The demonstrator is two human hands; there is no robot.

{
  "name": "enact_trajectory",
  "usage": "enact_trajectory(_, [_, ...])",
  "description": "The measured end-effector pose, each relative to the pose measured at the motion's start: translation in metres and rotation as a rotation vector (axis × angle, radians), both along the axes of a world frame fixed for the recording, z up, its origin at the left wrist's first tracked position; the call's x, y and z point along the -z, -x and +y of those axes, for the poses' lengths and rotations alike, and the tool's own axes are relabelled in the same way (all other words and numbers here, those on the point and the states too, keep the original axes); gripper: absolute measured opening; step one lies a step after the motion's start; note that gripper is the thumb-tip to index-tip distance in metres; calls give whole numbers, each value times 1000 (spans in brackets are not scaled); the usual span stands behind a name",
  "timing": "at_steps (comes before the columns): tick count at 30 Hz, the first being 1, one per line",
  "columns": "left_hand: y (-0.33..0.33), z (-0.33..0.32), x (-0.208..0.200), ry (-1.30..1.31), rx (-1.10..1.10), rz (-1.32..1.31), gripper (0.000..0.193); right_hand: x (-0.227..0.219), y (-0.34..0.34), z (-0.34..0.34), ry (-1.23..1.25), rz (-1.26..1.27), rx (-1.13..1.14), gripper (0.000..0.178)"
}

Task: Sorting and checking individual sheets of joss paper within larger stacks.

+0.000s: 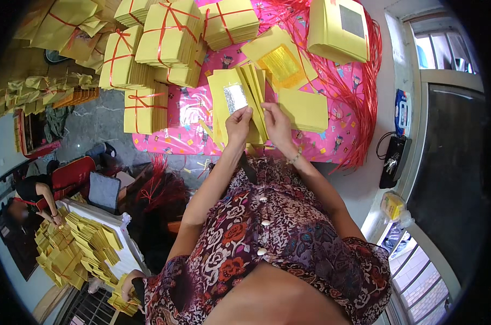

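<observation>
In front of me on the pink table lies a small batch of yellow joss paper (218,100), some sheets fanned and standing on edge. A silver foil patch (235,97) shows on the sheet at its left. My left hand (238,127) pinches the lower edge of that sheet between thumb and fingers. The fingers of my right hand (278,129) are closed at the right side of the fanned sheets. Beside my right hand rests a neat stack of plain yellow paper (305,110). Beyond it lies a sheet with a shiny gold patch (279,62).
Bundles of yellow paper tied with red string (167,35) pile up at the back left. A thick loose stack (337,32) stands at the far right. Red plastic strings (369,103) hang over the table's right edge. At lower left, another person (40,192) handles yellow paper.
</observation>
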State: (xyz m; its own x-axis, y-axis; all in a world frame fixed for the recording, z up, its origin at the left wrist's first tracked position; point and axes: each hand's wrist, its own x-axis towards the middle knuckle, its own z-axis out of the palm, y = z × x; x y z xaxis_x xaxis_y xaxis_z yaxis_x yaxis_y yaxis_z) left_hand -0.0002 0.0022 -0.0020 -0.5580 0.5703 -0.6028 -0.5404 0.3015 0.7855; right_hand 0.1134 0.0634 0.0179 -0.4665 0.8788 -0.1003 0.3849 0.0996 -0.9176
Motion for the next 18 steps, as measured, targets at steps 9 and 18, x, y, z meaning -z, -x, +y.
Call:
enact_trajectory(9, [0,1,-4,-9,10,-31,25,16,5,-2,51,233,105,20])
enact_trajectory(18, [2,1,-1,20,15,-34,25,3,1,0,56,89,54,17])
